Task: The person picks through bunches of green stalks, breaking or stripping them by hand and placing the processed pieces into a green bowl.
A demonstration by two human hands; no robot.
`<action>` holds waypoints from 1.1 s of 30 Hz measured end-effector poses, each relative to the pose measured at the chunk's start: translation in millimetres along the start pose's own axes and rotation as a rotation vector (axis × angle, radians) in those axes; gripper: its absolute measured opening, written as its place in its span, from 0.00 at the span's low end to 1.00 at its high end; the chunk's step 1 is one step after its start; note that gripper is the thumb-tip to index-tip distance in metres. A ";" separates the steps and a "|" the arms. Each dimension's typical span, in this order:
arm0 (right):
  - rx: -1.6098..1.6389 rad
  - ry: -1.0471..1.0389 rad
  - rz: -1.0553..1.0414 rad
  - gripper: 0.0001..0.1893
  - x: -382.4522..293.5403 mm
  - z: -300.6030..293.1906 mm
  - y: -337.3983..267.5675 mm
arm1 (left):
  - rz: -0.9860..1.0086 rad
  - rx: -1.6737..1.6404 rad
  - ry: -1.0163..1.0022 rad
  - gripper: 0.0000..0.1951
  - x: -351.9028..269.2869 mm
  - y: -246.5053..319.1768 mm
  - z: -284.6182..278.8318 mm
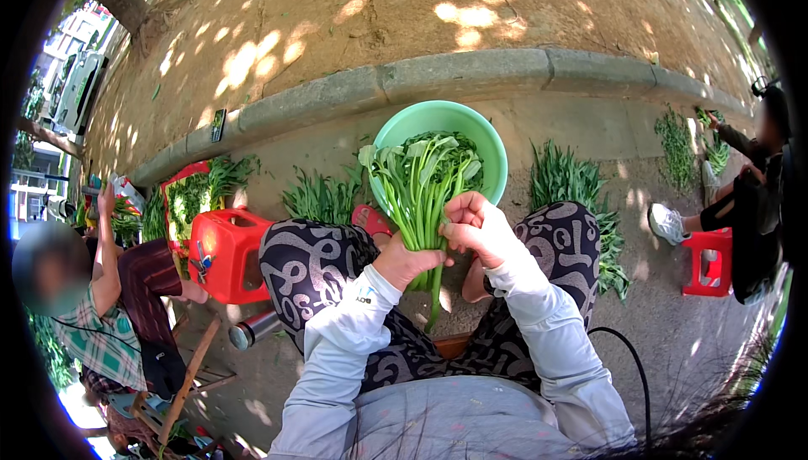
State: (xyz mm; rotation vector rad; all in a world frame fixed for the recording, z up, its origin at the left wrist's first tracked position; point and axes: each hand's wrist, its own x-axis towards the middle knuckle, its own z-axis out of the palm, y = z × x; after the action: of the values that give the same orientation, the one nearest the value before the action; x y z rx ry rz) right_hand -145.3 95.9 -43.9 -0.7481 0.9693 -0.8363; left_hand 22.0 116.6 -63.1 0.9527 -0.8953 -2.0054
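My left hand (410, 261) is closed around the lower stems of a bunch of leafy green stems (420, 201), which looks like water spinach. The bunch fans out over a light green plastic basin (495, 163), where more cut greens (470, 150) lie. One thicker stem hangs below my left hand, between my knees. On the right side of the bunch, my right hand (473, 229) has its thumb and fingers pinched together at the stems; whether a stem is between them is hidden. Piles of long-leaved greens lie on the ground left (325, 195) and right (562, 176) of the basin.
A red plastic stool (230, 258) bearing scissors and a steel flask (252, 330) are at my left. A person (101, 308) sits beyond them. At far right another person (757, 195) sits by a red stool (707, 264). A concrete curb (467, 75) runs behind the basin.
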 end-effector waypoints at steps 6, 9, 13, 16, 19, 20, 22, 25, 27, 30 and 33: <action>0.073 0.000 -0.087 0.15 -1.6 8.4 -0.5 | 0.082 0.020 0.110 0.14 4.1 -4.2 -2.4; 0.009 0.029 0.005 0.14 2.3 3.6 0.6 | 0.106 0.070 0.162 0.12 7.4 -15.8 -6.5; -0.206 -0.011 0.138 0.13 4.6 2.0 -6.2 | 0.113 0.168 0.240 0.12 3.3 -26.1 -5.6; -0.201 -0.087 0.125 0.11 1.7 0.0 -10.0 | 0.076 0.262 0.211 0.12 2.2 -24.5 -7.9; -0.090 -0.158 -0.014 0.11 -2.7 -1.3 -5.8 | 0.122 0.175 0.264 0.13 -0.9 -7.0 0.1; -0.045 -0.182 -0.074 0.11 -3.9 -1.7 -4.3 | 0.105 0.108 0.244 0.13 -1.6 -3.1 1.0; -0.051 -0.185 -0.024 0.10 -3.4 -2.3 -5.2 | 0.071 -0.026 0.201 0.14 -2.4 1.6 1.3; 0.078 -0.127 -0.018 0.10 -1.7 -2.2 -6.3 | 0.128 0.056 0.137 0.15 -1.5 0.5 -1.4; 0.297 -0.105 -0.094 0.09 1.6 -3.9 -2.2 | 0.109 -0.020 0.236 0.17 -2.7 0.1 1.4; 0.393 -0.010 -0.122 0.09 6.2 -9.7 -0.4 | 0.118 -0.074 0.318 0.19 -5.1 4.1 4.2; 0.290 0.112 -0.093 0.11 10.2 -14.6 3.8 | 0.066 -0.137 0.375 0.20 -5.8 4.3 -2.1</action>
State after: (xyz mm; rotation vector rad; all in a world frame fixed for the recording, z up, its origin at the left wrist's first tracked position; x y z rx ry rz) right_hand -154.3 86.5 -56.6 -0.5031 0.8926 -1.0834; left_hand 27.8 118.8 -58.8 1.1546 -0.5680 -1.7294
